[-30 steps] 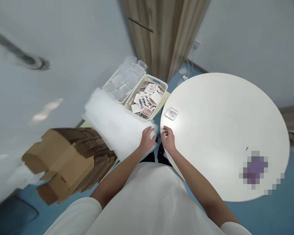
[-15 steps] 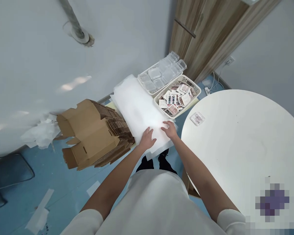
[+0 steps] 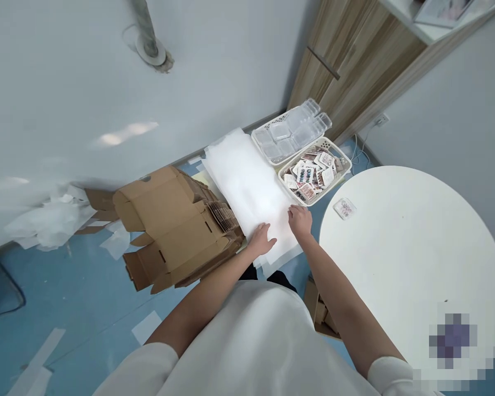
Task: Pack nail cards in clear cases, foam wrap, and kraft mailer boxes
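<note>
The right hand (image 3: 300,221) has shifted off the round white surface (image 3: 412,242) beside it to the thin white foam-like sheets (image 3: 247,181) beneath; it curls, grip unclear, while the left hand (image 3: 262,242) rests open on them.

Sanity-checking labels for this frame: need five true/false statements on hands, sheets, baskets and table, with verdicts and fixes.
1. The left hand is at the white sheets. True.
2. A small clear case lies on the round table. True.
3. The right hand is on the round table. False: the right hand is at the right-hand edge of the white sheets.
4. The flattened cardboard lies to the right of the white sheets in the picture. False: the flattened cardboard is to their left.
5. The basket nearer the round table holds printed cards. True.
</note>
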The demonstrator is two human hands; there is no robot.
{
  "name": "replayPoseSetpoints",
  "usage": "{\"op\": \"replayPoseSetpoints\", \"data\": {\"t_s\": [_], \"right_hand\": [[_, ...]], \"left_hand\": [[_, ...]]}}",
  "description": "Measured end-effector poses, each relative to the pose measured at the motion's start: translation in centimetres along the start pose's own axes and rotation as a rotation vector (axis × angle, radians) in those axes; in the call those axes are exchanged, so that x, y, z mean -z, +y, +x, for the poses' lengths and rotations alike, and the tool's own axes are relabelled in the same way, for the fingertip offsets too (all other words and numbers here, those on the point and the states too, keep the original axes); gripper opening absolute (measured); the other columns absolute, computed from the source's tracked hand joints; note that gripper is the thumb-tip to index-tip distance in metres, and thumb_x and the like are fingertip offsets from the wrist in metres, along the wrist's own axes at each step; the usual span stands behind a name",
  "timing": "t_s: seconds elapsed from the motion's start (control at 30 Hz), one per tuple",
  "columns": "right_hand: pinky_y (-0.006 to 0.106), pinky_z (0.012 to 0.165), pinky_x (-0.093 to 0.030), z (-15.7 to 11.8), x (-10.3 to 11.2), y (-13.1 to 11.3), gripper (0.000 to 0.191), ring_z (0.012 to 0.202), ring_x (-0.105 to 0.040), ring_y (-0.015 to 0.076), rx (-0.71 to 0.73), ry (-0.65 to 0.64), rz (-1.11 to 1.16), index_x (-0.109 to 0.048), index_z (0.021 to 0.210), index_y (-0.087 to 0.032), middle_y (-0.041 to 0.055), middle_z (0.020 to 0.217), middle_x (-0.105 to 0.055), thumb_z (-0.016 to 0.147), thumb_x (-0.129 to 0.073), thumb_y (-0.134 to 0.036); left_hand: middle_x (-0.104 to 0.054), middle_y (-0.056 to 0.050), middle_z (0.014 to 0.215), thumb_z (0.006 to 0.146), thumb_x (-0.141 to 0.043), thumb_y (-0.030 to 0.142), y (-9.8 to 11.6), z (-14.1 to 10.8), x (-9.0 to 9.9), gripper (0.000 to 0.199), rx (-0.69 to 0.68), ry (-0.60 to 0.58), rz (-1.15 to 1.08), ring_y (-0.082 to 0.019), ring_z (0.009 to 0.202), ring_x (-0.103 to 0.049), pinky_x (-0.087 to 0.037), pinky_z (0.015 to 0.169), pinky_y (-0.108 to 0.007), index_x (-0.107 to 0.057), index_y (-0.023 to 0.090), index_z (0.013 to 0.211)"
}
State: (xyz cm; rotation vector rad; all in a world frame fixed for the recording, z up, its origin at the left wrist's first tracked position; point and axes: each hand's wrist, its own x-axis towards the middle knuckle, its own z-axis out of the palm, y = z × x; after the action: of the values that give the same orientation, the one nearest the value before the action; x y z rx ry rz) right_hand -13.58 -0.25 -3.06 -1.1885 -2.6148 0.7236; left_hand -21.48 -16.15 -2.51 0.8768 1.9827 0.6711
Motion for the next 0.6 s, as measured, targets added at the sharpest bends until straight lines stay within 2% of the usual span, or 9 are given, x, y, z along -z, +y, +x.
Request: {"op": "replayPoseSetpoints", "data": {"t_s": [0.07, 0.13, 0.23, 0.33, 0.43, 0.5, 0.6], "right_hand": [[0.041, 0.081, -0.037, -0.3, 0.7, -0.8, 0.017, 0.092, -0.052, 0.0245, 0.025, -0.021, -0.017, -0.061, 0.078, -0.019, 0.0101, 0.091, -0.062, 0.077, -0.044, -0.017], [0.037, 0.075, -0.039, -0.8, 1.5, -1.7, 0.016, 0.083, -0.052, 0.0214, 0.011, -0.037, 0.053, -0.058, 0.081, -0.019, 0.0087, 0.086, -0.061, 0.076, -0.043, -0.017], [0.032, 0.067, -0.041, -2.0, 2.7, -2.9, 0.022, 0.073, -0.052, 0.0169, -0.080, -0.025, 0.276, -0.052, 0.094, -0.019, 0.0040, 0.080, -0.056, 0.073, -0.045, -0.020], [0.029, 0.062, -0.042, -3.3, 3.9, -3.6, 0.031, 0.067, -0.050, 0.0138, -0.210, -0.005, 0.550, -0.046, 0.099, -0.021, -0.0006, 0.077, -0.050, 0.070, -0.051, -0.026], [0.028, 0.062, -0.044, -4.1, 5.1, -3.4, 0.033, 0.067, -0.051, 0.0117, -0.284, 0.053, 0.779, -0.044, 0.097, -0.022, -0.0010, 0.084, -0.048, 0.066, -0.052, -0.025], [0.027, 0.061, -0.044, -4.5, 6.0, -2.9, 0.031, 0.067, -0.051, 0.0108, -0.307, 0.116, 0.847, -0.044, 0.095, -0.023, -0.0006, 0.088, -0.048, 0.065, -0.050, -0.023], [0.024, 0.056, -0.040, -5.2, 7.5, -1.8, 0.024, 0.059, -0.046, 0.0095, -0.351, 0.194, 0.834, -0.046, 0.089, -0.023, -0.0028, 0.077, -0.048, 0.065, -0.044, -0.020]], "left_hand": [[-0.041, -0.015, 0.131, 0.072, -0.054, 0.035, 0.0, -0.6, 0.1, 0.057, 0.024, -0.027, -0.023, -0.028, 0.123, -0.036, -0.029, 0.101, -0.041, -0.040, 0.015, 0.123], [-0.043, -0.015, 0.130, 0.070, -0.056, 0.035, 0.1, -1.1, 0.2, 0.057, 0.031, -0.028, -0.071, -0.028, 0.122, -0.038, -0.030, 0.100, -0.041, -0.041, 0.016, 0.122], [-0.036, -0.014, 0.134, 0.070, -0.057, 0.035, 0.7, -1.3, 0.4, 0.058, 0.032, 0.072, -0.188, -0.026, 0.127, -0.031, -0.027, 0.102, -0.040, -0.039, 0.018, 0.122], [-0.022, -0.015, 0.141, 0.073, -0.055, 0.036, 2.0, -1.0, 0.6, 0.063, 0.034, 0.185, -0.272, -0.025, 0.132, -0.017, -0.021, 0.105, -0.040, -0.030, 0.017, 0.128], [-0.006, -0.018, 0.144, 0.074, -0.054, 0.041, 3.4, -0.2, 0.6, 0.073, 0.097, 0.262, -0.262, -0.027, 0.134, -0.005, -0.016, 0.106, -0.043, -0.018, 0.016, 0.132], [0.000, -0.019, 0.144, 0.073, -0.055, 0.044, 4.1, 0.3, 0.4, 0.080, 0.180, 0.302, -0.261, -0.029, 0.134, 0.001, -0.015, 0.106, -0.044, -0.011, 0.015, 0.133], [0.003, -0.022, 0.144, 0.072, -0.054, 0.048, 4.5, 0.7, -0.2, 0.087, 0.282, 0.297, -0.310, -0.029, 0.134, -0.002, -0.019, 0.105, -0.042, -0.004, 0.013, 0.133]]}}
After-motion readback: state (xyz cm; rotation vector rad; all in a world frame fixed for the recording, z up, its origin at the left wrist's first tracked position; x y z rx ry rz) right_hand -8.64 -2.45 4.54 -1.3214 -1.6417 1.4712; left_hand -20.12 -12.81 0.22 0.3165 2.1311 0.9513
